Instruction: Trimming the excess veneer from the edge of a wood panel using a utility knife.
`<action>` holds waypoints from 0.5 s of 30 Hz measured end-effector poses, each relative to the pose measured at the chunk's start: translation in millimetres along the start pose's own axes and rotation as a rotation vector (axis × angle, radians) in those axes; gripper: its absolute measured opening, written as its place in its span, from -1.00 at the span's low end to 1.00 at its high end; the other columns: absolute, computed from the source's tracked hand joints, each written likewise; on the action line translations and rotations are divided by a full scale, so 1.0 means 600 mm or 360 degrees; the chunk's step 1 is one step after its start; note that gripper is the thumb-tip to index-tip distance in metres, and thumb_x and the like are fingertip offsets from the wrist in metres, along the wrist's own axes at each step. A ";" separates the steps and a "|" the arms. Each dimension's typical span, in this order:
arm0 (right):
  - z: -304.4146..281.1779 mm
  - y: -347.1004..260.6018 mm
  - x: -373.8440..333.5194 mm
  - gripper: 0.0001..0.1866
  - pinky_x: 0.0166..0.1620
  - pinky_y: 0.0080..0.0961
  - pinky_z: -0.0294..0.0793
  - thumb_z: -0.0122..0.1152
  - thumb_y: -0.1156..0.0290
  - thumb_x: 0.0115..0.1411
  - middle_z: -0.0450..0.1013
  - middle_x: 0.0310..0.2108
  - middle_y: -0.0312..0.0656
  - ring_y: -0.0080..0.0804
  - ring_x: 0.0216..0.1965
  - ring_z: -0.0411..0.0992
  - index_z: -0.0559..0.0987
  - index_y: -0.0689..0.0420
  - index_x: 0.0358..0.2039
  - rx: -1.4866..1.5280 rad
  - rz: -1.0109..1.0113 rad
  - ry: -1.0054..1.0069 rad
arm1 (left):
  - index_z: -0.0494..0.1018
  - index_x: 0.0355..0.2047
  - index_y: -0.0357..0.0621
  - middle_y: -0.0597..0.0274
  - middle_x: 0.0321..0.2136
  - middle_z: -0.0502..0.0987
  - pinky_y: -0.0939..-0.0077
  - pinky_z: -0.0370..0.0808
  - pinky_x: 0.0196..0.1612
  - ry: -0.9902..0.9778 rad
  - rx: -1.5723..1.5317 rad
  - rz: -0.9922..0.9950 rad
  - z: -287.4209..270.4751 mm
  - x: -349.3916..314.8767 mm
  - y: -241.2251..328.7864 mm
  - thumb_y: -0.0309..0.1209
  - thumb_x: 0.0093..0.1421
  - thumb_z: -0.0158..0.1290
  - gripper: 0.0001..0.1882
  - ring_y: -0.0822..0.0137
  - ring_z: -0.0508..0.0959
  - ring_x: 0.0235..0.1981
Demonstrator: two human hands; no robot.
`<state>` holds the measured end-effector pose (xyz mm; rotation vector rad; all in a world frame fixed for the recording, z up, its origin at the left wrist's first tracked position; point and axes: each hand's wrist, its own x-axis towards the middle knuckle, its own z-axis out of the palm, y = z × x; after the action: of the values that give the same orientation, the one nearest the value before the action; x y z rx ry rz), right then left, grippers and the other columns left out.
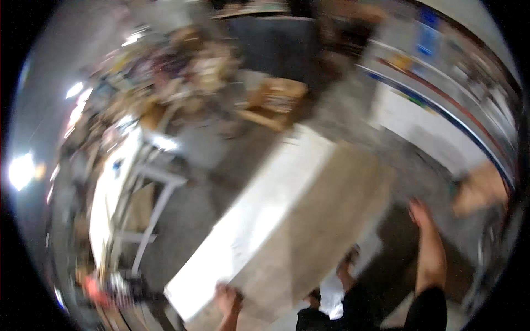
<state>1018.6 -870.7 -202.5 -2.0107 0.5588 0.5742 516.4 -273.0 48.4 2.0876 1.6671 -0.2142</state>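
Observation:
A long piece with a white face (259, 212) and a tan-brown face (331, 201) lies diagonally before me, from the lower left toward the upper middle. The frame is smeared, so I cannot tell whether it is one panel or a boxy piece. At its lower end, my left hand (228, 299) is closed around the edge where the two faces meet; the fingertips are blurred. My right hand (420, 212) is held out beyond the piece's right side, apart from it. Its fingers look stretched out, with nothing visible in them.
An open cardboard box (276, 99) stands past the far end. On the right is a long bench (430, 124) with a white side and blue edge, a brown sheet (480, 190) by its near end. A grey frame (154, 204) stands left, with blurred clutter (165, 83) behind.

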 end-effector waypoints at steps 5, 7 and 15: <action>-0.035 0.138 -0.127 -0.40 -0.12 -0.42 0.49 -0.10 -0.10 0.45 0.54 -0.06 -0.16 -0.34 -0.13 0.50 0.45 0.10 0.24 0.0225 0.0655 -0.0331 | 0.30 0.26 -0.08 -0.01 0.21 0.35 0.01 0.15 0.36 0.0239 0.0226 0.1103 0.121 0.031 0.196 -0.16 0.22 0.16 -0.36 -0.11 0.24 0.30; -0.030 0.116 -0.209 -0.13 -0.51 -0.12 0.49 -0.10 -0.48 0.27 0.52 -0.47 -0.19 -0.32 -0.56 0.40 0.45 0.01 0.26 -0.0233 0.0890 -0.0246 | 0.21 0.34 -0.09 0.02 0.28 0.29 0.01 0.04 0.42 0.0242 0.0129 0.1073 0.141 0.003 0.263 -0.13 0.21 0.17 -0.25 -0.09 0.17 0.35; 0.067 0.163 -0.124 -0.37 0.10 -0.42 0.42 -0.04 -0.07 0.44 0.46 0.15 -0.12 -0.28 0.09 0.43 0.38 0.12 0.33 0.0587 -0.0012 0.0229 | 0.22 0.32 -0.11 0.03 0.21 0.32 -0.18 -0.05 0.41 0.0508 0.0162 0.0924 0.144 -0.021 0.315 -0.02 0.29 0.02 -0.32 -0.01 0.19 0.33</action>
<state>895.4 -868.4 -240.8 -1.7096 0.6898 0.2961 707.4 -352.7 24.6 2.6878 1.1429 0.2365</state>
